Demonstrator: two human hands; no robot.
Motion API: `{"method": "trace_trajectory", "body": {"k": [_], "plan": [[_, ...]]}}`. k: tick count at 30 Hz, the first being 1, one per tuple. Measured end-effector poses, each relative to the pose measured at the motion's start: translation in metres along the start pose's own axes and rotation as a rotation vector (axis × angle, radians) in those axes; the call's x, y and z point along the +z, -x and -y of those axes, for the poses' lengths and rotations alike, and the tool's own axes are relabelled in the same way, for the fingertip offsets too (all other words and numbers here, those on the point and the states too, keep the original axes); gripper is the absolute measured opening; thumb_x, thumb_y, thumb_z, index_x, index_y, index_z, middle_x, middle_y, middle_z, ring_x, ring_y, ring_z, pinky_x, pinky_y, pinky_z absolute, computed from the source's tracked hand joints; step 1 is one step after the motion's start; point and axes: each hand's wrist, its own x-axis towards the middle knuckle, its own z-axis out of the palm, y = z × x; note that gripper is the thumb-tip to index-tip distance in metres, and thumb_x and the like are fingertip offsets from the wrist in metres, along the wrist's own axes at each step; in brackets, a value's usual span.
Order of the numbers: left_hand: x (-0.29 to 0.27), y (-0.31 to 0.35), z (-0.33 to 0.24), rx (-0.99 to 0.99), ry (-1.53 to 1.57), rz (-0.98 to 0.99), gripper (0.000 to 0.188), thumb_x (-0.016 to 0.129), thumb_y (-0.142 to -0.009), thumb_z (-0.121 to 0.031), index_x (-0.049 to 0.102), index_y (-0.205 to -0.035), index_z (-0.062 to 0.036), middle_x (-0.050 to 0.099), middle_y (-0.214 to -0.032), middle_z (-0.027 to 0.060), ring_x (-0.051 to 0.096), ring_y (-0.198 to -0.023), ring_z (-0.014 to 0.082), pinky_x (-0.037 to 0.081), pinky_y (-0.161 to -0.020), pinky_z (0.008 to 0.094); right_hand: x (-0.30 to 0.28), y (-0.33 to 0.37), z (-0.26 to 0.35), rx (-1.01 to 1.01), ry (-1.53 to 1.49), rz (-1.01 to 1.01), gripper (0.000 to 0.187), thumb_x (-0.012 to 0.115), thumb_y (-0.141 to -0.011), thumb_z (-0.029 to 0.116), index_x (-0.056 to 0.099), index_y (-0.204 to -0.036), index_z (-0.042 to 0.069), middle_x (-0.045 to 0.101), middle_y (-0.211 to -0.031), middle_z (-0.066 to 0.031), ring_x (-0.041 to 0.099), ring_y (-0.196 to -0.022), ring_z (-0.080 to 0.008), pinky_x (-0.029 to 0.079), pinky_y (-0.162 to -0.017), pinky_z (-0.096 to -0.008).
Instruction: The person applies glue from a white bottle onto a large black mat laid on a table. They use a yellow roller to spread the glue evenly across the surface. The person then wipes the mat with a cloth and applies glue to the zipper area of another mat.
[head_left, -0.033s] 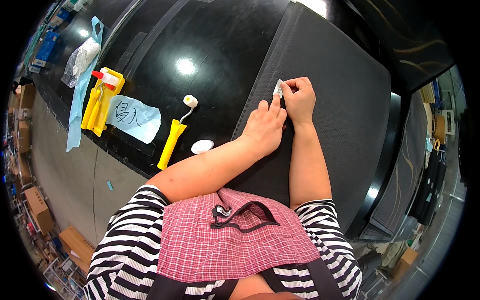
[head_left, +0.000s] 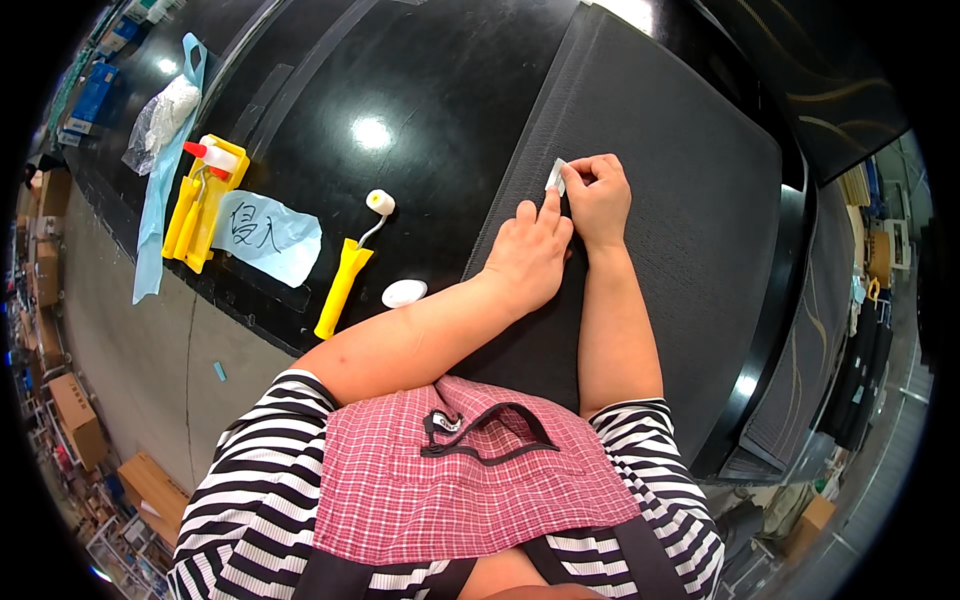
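My right hand [head_left: 597,200] pinches a small white label [head_left: 556,176] by its edge, between thumb and forefinger. The label lies against the dark grey textured mat [head_left: 680,220], close to its ribbed left border. From the left, my left hand [head_left: 530,252] rests on the mat, its forefinger stretched out to the label's lower end. The other left fingers are apart and partly bent, with nothing seen in them; its thumb is mostly hidden.
On the glossy black table [head_left: 440,110] lie a yellow-handled roller [head_left: 345,285], a white oval piece [head_left: 404,293], a blue sheet with handwriting [head_left: 268,238] and a yellow tray [head_left: 205,220] holding a red-capped white bottle [head_left: 213,156]. Cardboard boxes [head_left: 78,420] stand on the floor at left.
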Motion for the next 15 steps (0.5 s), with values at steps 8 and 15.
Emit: {"method": "trace_trajectory", "body": {"k": [8,15], "plan": [[0.001,0.001,0.000,-0.006,0.012,0.016,0.031,0.070,-0.085,-0.022,0.061,-0.106,-0.0015,0.048,-0.148,0.0245,0.055,-0.104,0.0346,0.053,-0.086,0.0400,0.001,-0.002,0.006,0.090,0.019,-0.060,0.029,0.082,-0.077,0.016,0.067,-0.099,0.005,0.064,-0.100,-0.0078,0.065,-0.080,-0.0217,0.054,-0.075,-0.0359],[-0.012,0.002,-0.006,0.025,-0.046,0.086,0.027,0.066,-0.086,-0.016,0.061,-0.107,-0.0007,0.046,-0.149,0.0249,0.057,-0.101,0.0344,0.054,-0.085,0.0402,0.001,-0.003,-0.001,0.093,-0.067,-0.160,0.024,0.079,-0.084,0.014,0.067,-0.101,0.003,0.063,-0.092,-0.0030,0.059,-0.072,-0.0113,0.053,-0.070,-0.0282]]}}
